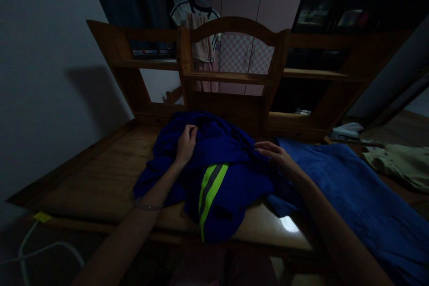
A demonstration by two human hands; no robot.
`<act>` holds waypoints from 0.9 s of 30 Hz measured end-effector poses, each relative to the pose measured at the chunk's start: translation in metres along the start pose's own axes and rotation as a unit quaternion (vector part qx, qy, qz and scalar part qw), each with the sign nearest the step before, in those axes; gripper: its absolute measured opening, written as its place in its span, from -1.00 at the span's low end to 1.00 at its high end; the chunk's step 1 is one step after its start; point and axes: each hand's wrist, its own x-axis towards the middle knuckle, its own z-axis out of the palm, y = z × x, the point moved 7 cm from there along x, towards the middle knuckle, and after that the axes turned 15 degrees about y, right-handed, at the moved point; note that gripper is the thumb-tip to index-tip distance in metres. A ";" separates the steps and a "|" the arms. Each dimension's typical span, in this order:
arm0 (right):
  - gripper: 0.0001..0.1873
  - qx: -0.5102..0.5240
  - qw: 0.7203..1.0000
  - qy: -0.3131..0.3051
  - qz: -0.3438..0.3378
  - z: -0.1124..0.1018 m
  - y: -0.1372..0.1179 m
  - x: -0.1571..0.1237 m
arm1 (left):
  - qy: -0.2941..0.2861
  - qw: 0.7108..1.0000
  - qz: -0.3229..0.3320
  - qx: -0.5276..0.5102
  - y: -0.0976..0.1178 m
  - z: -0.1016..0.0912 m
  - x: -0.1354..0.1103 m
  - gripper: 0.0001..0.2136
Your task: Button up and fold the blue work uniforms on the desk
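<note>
A crumpled dark blue work jacket with a yellow-green and grey reflective stripe lies in a heap on the wooden desk. My left hand is over its upper left part, fingers curled and thumb against them in a pinch on the cloth. At the jacket's right edge is my right hand, its fingers stretched out and touching the fabric. Part of the jacket's front hangs near the desk's front edge. The folds hide most of its shape.
A lighter blue cloth garment is spread to the right of the jacket. Behind the desk rises a wooden shelf unit. Pale folded cloth lies at far right. A white cable loops at lower left. Clothes hang on a rack beyond.
</note>
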 end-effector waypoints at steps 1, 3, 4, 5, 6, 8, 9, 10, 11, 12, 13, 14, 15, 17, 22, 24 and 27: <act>-0.61 -0.015 1.000 -0.007 0.001 0.001 0.000 -0.001 | -0.001 1.000 0.006 -0.003 0.002 0.000 0.000 -0.78; -0.61 -0.039 0.999 -0.016 0.004 0.003 0.000 -0.001 | 0.004 1.000 0.011 -0.009 0.004 -0.001 0.000 -0.78; -0.61 -0.046 0.999 -0.016 0.005 0.003 0.000 -0.002 | 0.008 1.000 0.012 -0.014 0.004 -0.001 0.000 -0.78; -0.61 -0.050 0.999 -0.013 0.005 0.002 0.000 -0.002 | 0.011 1.000 0.012 -0.017 0.004 -0.001 0.000 -0.78; -0.60 -0.052 0.999 -0.009 0.007 0.002 0.000 -0.002 | 0.014 1.000 0.013 -0.020 0.004 -0.001 0.000 -0.78; -0.60 -0.052 0.999 -0.003 0.013 0.000 0.001 -0.001 | 0.017 1.000 0.014 -0.022 0.003 -0.001 0.001 -0.78; -0.61 -0.050 0.999 -0.003 0.016 0.000 0.001 -0.001 | 0.019 0.999 0.013 -0.022 0.003 -0.001 0.001 -0.78; -0.62 -0.050 0.999 -0.003 0.020 0.000 0.002 -0.001 | 0.022 0.999 0.012 -0.022 0.002 -0.002 0.002 -0.78; -0.63 -0.049 0.999 -0.002 0.023 0.000 0.003 -0.001 | 0.025 0.999 0.009 -0.022 0.002 -0.002 0.002 -0.78; -0.64 -0.048 0.998 -0.001 0.027 0.000 0.004 0.000 | 0.027 0.999 0.006 -0.022 0.001 -0.002 0.002 -0.78; -0.64 -0.047 0.998 0.001 0.029 -0.001 0.005 0.000 | 0.030 0.999 0.002 -0.022 0.001 -0.003 0.002 -0.77; -0.64 -0.045 0.998 0.001 0.032 -0.001 0.007 0.001 | 0.032 0.999 -0.003 -0.021 0.000 -0.003 0.002 -0.77; -0.64 -0.042 0.999 0.001 0.034 -0.001 0.008 0.001 | 0.034 0.999 -0.007 -0.021 0.000 -0.003 0.002 -0.77; -0.63 -0.036 0.999 0.002 0.036 -0.001 0.009 0.002 | 0.040 0.999 -0.015 -0.025 0.000 -0.004 0.002 -0.76; -0.63 -0.024 0.999 0.008 0.035 -0.003 0.010 0.002 | 0.019 0.997 -0.025 -0.072 0.001 -0.002 0.001 -0.76; -0.64 -0.021 0.999 0.008 0.038 -0.002 0.011 0.003 | 0.004 0.995 -0.027 -0.095 0.002 -0.001 0.001 -0.76; -0.64 -0.023 0.999 0.013 0.044 -0.003 0.014 0.004 | -0.011 0.992 -0.027 -0.125 0.004 0.000 0.001 -0.78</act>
